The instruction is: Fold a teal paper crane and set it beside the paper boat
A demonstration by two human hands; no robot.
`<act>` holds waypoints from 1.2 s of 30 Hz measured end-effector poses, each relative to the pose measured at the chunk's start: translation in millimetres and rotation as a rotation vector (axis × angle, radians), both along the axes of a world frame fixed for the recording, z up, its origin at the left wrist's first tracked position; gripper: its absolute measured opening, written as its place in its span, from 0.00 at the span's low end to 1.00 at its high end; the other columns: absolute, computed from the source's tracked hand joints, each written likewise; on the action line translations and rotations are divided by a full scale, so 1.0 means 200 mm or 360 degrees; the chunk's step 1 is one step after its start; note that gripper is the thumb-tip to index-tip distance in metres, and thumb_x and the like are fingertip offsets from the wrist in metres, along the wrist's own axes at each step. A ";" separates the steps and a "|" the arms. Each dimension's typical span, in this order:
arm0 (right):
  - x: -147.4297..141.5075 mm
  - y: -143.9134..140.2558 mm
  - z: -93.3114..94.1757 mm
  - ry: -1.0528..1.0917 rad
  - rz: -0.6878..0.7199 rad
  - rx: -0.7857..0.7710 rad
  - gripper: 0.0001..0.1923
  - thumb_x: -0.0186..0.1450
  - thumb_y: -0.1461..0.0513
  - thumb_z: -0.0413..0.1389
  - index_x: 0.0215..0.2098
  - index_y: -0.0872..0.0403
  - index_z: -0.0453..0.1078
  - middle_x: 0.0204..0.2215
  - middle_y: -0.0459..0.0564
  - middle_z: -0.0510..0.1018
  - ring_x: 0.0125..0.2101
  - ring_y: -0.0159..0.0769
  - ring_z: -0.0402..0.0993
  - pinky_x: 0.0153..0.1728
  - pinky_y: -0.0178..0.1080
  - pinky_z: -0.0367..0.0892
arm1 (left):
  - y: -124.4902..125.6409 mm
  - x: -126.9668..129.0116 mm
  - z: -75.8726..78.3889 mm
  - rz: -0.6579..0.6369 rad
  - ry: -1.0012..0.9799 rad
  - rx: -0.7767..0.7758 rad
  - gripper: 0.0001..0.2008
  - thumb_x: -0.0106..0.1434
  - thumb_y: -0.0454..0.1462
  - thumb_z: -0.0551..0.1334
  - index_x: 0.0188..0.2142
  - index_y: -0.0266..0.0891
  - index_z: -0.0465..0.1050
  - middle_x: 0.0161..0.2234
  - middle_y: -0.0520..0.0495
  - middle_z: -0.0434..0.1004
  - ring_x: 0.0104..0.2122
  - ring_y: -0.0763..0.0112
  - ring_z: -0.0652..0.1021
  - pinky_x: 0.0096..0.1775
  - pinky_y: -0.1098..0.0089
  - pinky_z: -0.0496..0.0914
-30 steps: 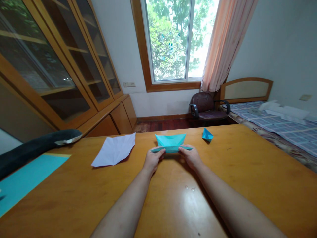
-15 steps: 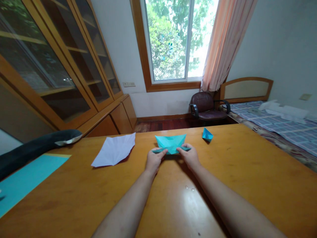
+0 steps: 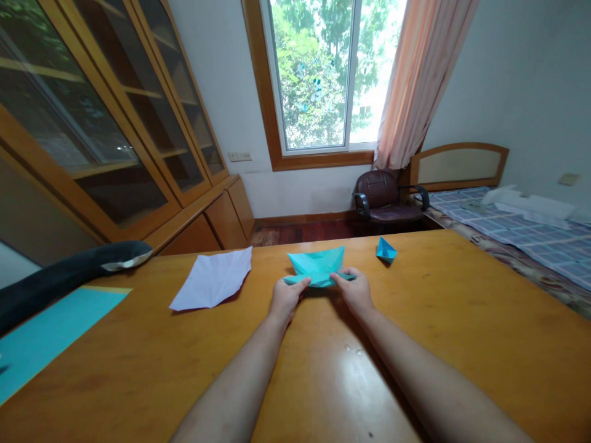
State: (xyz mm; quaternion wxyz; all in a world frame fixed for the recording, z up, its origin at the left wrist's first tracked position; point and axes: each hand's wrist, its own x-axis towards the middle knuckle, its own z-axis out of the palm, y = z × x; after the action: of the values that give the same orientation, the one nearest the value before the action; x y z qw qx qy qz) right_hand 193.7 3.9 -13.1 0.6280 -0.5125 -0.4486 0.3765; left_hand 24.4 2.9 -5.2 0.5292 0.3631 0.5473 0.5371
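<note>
A folded teal paper piece (image 3: 316, 266) lies on the wooden table (image 3: 462, 320) in front of me. My left hand (image 3: 286, 298) pinches its near left edge between thumb and fingers. On the other side, my right hand (image 3: 355, 291) pinches its near right edge. The far part of the paper stands up in a wide boat-like shape. A small finished teal paper boat (image 3: 385, 250) sits on the table beyond my right hand.
A creased white sheet (image 3: 213, 279) lies left of my hands. A flat teal sheet (image 3: 46, 335) and a dark plush toy (image 3: 69, 271) occupy the table's left end. Past the table are a chair (image 3: 385, 197), a window, glass-door cabinets and a bed (image 3: 521, 237).
Both hands have drawn slightly closer together on the teal paper's near edge, and the fold has bunched up and narrowed. Other things are unmoved.
</note>
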 end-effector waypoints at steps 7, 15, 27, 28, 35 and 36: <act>0.00 0.00 0.01 0.0023 0.0041 -0.0005 0.14 0.45 0.55 0.66 0.19 0.54 0.67 0.18 0.44 0.70 0.22 0.31 0.63 0.25 0.35 0.59 | -0.01 -0.01 0.01 -0.0101 -0.0084 0.0104 0.21 0.36 0.42 0.75 0.27 0.34 0.73 0.17 0.55 0.71 0.17 0.78 0.69 0.18 0.78 0.57; 0.03 0.01 0.01 0.0153 0.0063 -0.0047 0.16 0.45 0.55 0.66 0.18 0.54 0.65 0.16 0.43 0.69 0.20 0.30 0.62 0.24 0.34 0.59 | -0.02 -0.10 0.02 -0.0653 -0.0163 0.0100 0.29 0.43 0.46 0.73 0.43 0.34 0.73 0.16 0.60 0.63 0.12 0.84 0.58 0.15 0.79 0.50; 0.03 0.02 0.01 0.0148 0.0073 -0.0056 0.15 0.45 0.56 0.66 0.18 0.54 0.65 0.17 0.42 0.69 0.20 0.30 0.62 0.24 0.34 0.59 | -0.01 -0.10 -0.02 -0.0635 -0.0101 0.0002 0.32 0.46 0.48 0.71 0.46 0.33 0.70 0.19 0.52 0.73 0.16 0.76 0.70 0.16 0.78 0.60; 0.03 0.02 0.00 0.0134 0.0075 -0.0054 0.14 0.45 0.56 0.65 0.19 0.54 0.66 0.17 0.42 0.69 0.21 0.30 0.63 0.24 0.34 0.59 | -0.01 -0.09 -0.02 -0.0562 -0.0092 0.0021 0.31 0.45 0.47 0.72 0.46 0.34 0.70 0.21 0.51 0.74 0.17 0.76 0.72 0.17 0.79 0.61; 0.00 0.00 0.00 0.0078 0.0135 -0.0024 0.12 0.47 0.56 0.64 0.21 0.54 0.67 0.18 0.42 0.69 0.21 0.29 0.62 0.25 0.34 0.58 | 0.01 0.00 -0.03 0.0113 0.0015 0.0364 0.32 0.41 0.38 0.75 0.47 0.36 0.70 0.45 0.42 0.76 0.33 0.73 0.78 0.33 0.75 0.71; -0.01 0.00 0.00 0.0068 0.0141 -0.0026 0.12 0.47 0.56 0.64 0.21 0.54 0.67 0.18 0.42 0.69 0.21 0.29 0.61 0.25 0.34 0.58 | 0.02 0.01 -0.04 0.0157 0.0025 0.0422 0.33 0.41 0.37 0.75 0.47 0.35 0.70 0.45 0.42 0.76 0.35 0.71 0.78 0.37 0.73 0.72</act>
State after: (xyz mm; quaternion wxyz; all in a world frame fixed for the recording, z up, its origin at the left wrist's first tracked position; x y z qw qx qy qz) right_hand 192.2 3.4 -12.8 0.6160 -0.4892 -0.4542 0.4183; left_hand 25.7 6.5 -12.8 0.4452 0.4068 0.4929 0.6272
